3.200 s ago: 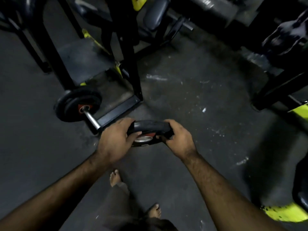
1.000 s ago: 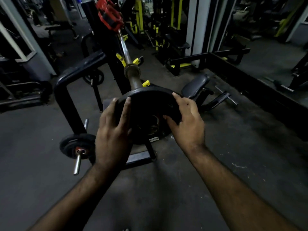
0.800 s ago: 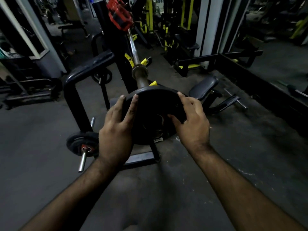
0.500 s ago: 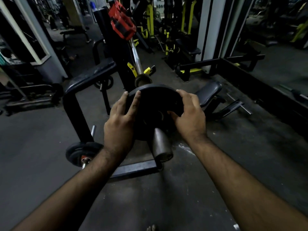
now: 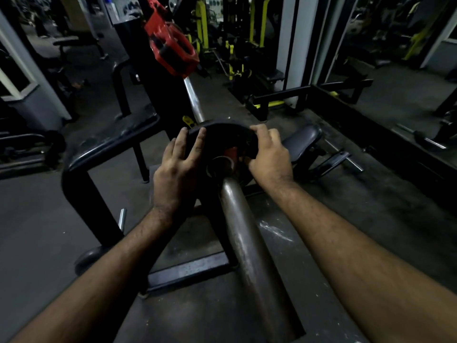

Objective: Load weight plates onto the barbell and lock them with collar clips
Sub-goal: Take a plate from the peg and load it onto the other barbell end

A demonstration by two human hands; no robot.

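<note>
A black weight plate [image 5: 220,136] with a red hub sits far along the thick steel barbell sleeve [image 5: 243,233], which runs from the bottom of the view up to it. My left hand [image 5: 176,169] lies against the plate's left face and rim with straight fingers. My right hand [image 5: 268,154] grips the plate's right rim, fingers curled over the edge. Beyond the plate the thinner bar [image 5: 194,100] rises to a red collar clip [image 5: 170,49] fixed higher up on it.
A black rack frame [image 5: 99,149] stands at the left of the sleeve, with a base bar [image 5: 190,271] on the floor. Another plate on a short bar [image 5: 91,256] lies low left. A padded seat [image 5: 303,139] is at the right. Gym machines fill the background.
The plate has slid further up the sleeve, away from me, so much more bare sleeve shows in front of it. Both hands went with it.
</note>
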